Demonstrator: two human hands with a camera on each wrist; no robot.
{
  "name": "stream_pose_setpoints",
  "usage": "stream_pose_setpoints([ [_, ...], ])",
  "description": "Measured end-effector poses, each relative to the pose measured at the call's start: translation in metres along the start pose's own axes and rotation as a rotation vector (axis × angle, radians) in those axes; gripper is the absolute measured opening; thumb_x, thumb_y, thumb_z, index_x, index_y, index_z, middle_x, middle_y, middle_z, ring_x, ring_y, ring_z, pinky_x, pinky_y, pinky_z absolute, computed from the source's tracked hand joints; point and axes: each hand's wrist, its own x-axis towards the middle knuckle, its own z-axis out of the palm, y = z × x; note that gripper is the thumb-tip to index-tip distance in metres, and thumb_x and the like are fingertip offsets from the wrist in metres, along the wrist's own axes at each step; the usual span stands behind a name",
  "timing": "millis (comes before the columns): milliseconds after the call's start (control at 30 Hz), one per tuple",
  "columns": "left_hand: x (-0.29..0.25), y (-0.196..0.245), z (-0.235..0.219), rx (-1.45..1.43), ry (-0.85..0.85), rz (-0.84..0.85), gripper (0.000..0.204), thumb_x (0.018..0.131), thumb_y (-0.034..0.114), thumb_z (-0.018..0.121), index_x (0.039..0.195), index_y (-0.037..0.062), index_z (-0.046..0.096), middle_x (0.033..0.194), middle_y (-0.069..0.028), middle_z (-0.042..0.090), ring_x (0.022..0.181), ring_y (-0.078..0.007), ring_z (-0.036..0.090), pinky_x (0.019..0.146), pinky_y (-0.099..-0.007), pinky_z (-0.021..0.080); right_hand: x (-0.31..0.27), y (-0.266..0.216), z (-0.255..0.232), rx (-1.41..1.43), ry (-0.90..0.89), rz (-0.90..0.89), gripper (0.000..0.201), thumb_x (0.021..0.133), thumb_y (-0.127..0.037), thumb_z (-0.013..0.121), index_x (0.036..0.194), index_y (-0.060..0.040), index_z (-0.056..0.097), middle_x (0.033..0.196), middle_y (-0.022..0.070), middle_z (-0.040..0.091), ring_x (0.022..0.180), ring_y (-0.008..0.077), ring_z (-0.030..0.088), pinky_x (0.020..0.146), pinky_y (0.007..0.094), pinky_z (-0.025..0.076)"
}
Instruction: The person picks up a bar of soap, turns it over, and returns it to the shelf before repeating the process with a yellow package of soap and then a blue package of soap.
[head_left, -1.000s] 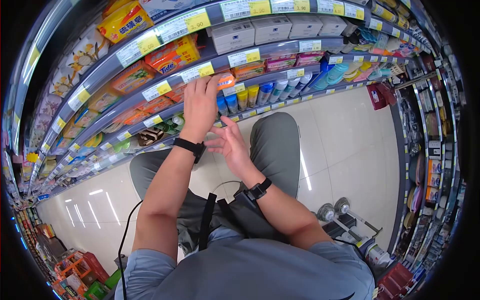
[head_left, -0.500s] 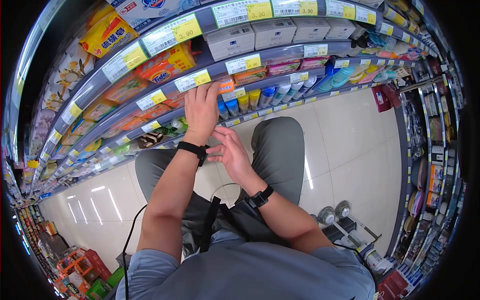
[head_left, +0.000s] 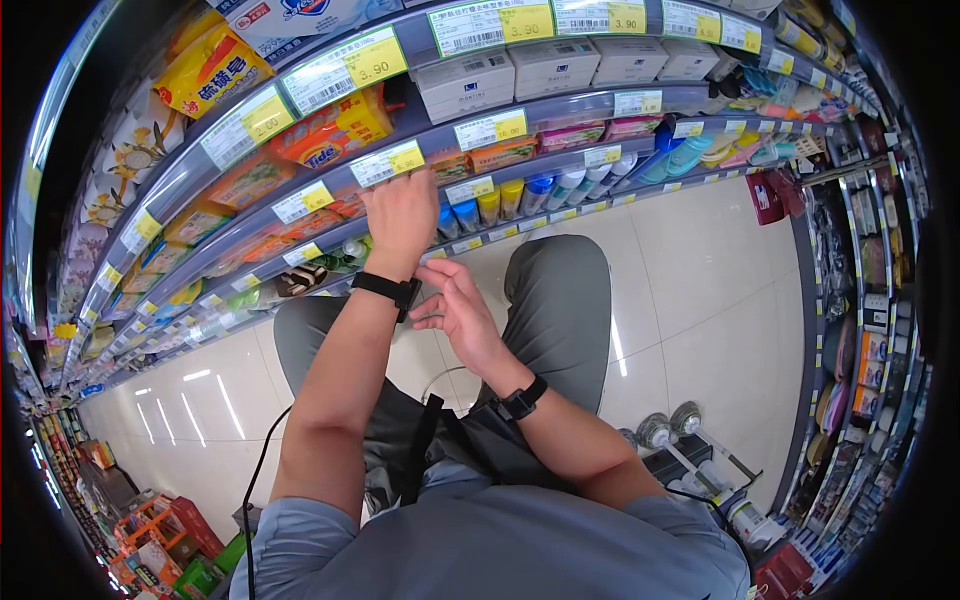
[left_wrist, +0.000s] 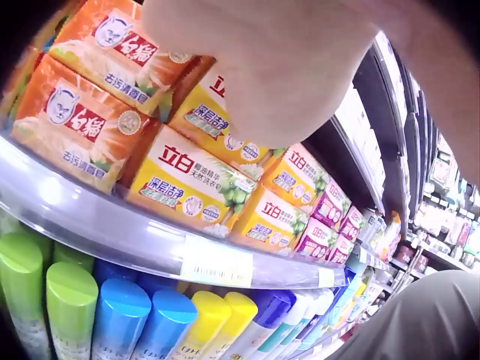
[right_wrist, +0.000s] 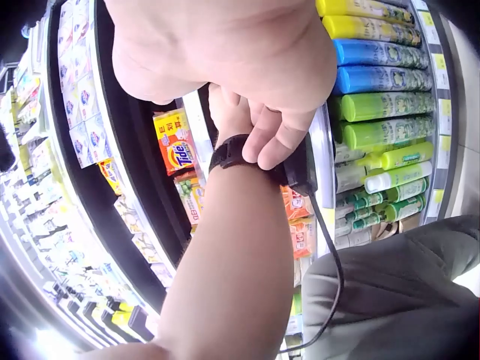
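Observation:
My left hand (head_left: 402, 220) reaches up to the shelf, its fingertips hidden at the edge under a price label (head_left: 388, 163); whether it holds anything cannot be seen. In the left wrist view its palm side (left_wrist: 277, 67) is in front of stacked soap packs, orange ones (left_wrist: 79, 124) at left and yellow-and-white ones (left_wrist: 187, 180) beside them. Below my left wrist, my right hand (head_left: 460, 318) has relaxed, slightly bent fingers and nothing visible in them. The right wrist view shows right-hand fingers (right_wrist: 276, 139) over the black strap (right_wrist: 229, 152) on my left wrist; contact is unclear.
Upper shelves hold white boxes (head_left: 465, 85) and an orange Tide pack (head_left: 335, 135). Green (left_wrist: 71, 300), blue and yellow capped bottles stand below the soap. My knees (head_left: 560, 290) are close under the shelving. Round-ended items (head_left: 655, 432) lie at right on the tiled floor (head_left: 700, 290).
An orange pack visible by my left fingertips before is no longer seen there. The left fingertips have gone out of sight at the shelf edge. My right hand has barely shifted.

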Motion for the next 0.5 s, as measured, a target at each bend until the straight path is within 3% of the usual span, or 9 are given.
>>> stream_pose_setpoints([
  [67, 0.0039, -0.0019, -0.0004, -0.045, -0.014, 0.008, 0.012, 0.096, 0.023, 0.062, 0.093, 0.0133, 0.069, 0.077, -0.0132, 0.072, 0.074, -0.0384, 0.071, 0.08, -0.0621, 0.047, 0.0, -0.0011, 0.0028, -0.029, -0.003, 0.003, 0.052, 0.114, -0.039, 0.042, 0.153, -0.005, 0.033, 0.152, 0.0162, 0.048, 0.1, 0.019, 0.065, 0.091, 0.0365, 0.055],
  [100, 0.0049, -0.0016, -0.0022, -0.044, -0.013, 0.006, 0.012, 0.096, 0.023, 0.062, 0.093, 0.0133, 0.069, 0.077, -0.0132, 0.072, 0.074, -0.0384, 0.071, 0.08, -0.0621, 0.047, 0.0, -0.0007, 0.003, -0.029, -0.004, 0.004, 0.052, 0.114, -0.039, 0.042, 0.153, -0.005, 0.033, 0.152, 0.0162, 0.048, 0.1, 0.019, 0.065, 0.091, 0.0365, 0.055],
  [167, 0.0075, -0.0002, -0.0058, -0.036, -0.152, -0.038, 0.021, 0.101, 0.028, 0.061, 0.114, 0.0163, 0.072, 0.075, -0.0156, 0.072, 0.074, -0.0416, 0.071, 0.081, -0.0634, 0.048, 0.0004, 0.0002, 0.0027, -0.049, -0.014, 0.003, 0.051, 0.114, -0.04, 0.04, 0.153, -0.0084, 0.034, 0.154, 0.0175, 0.047, 0.104, 0.0207, 0.065, 0.093, 0.0383, 0.054],
  [267, 0.0057, -0.0034, -0.0016, -0.042, -0.082, 0.005, 0.02, 0.101, 0.028, 0.061, 0.109, 0.0155, 0.073, 0.072, -0.0158, 0.071, 0.07, -0.042, 0.071, 0.078, -0.0617, 0.049, 0.0008, -0.0001, 0.0039, -0.025, -0.014, 0.0, 0.052, 0.114, -0.038, 0.042, 0.153, -0.0048, 0.032, 0.152, 0.0165, 0.048, 0.101, 0.0187, 0.065, 0.091, 0.0354, 0.055],
  [400, 0.0081, -0.0074, 0.0017, -0.061, -0.137, -0.018, 0.02, 0.1, 0.027, 0.062, 0.109, 0.0146, 0.074, 0.081, -0.0168, 0.073, 0.077, -0.0425, 0.071, 0.078, -0.0606, 0.051, 0.0007, 0.0007, 0.0044, -0.032, -0.019, 0.001, 0.052, 0.114, -0.038, 0.042, 0.153, -0.0048, 0.032, 0.151, 0.0167, 0.048, 0.1, 0.0186, 0.065, 0.092, 0.0351, 0.055],
  [467, 0.0112, -0.0069, 0.0014, -0.089, 0.078, 0.056, 0.016, 0.095, 0.026, 0.065, 0.095, 0.0118, 0.072, 0.083, -0.0131, 0.073, 0.075, -0.0372, 0.072, 0.071, -0.0562, 0.053, 0.0006, -0.0001, 0.0064, -0.047, -0.014, 0.004, 0.051, 0.114, -0.037, 0.042, 0.153, -0.0047, 0.033, 0.15, 0.0168, 0.049, 0.1, 0.0184, 0.065, 0.092, 0.0347, 0.055],
  [500, 0.0119, -0.007, 0.0006, -0.088, 0.078, 0.055, 0.016, 0.095, 0.026, 0.065, 0.095, 0.0118, 0.072, 0.083, -0.0131, 0.073, 0.075, -0.0372, 0.072, 0.071, -0.0562, 0.053, 0.0011, 0.0003, 0.0067, -0.048, -0.015, 0.005, 0.051, 0.114, -0.037, 0.042, 0.153, -0.0047, 0.033, 0.15, 0.0168, 0.049, 0.1, 0.0184, 0.065, 0.092, 0.0347, 0.055],
])
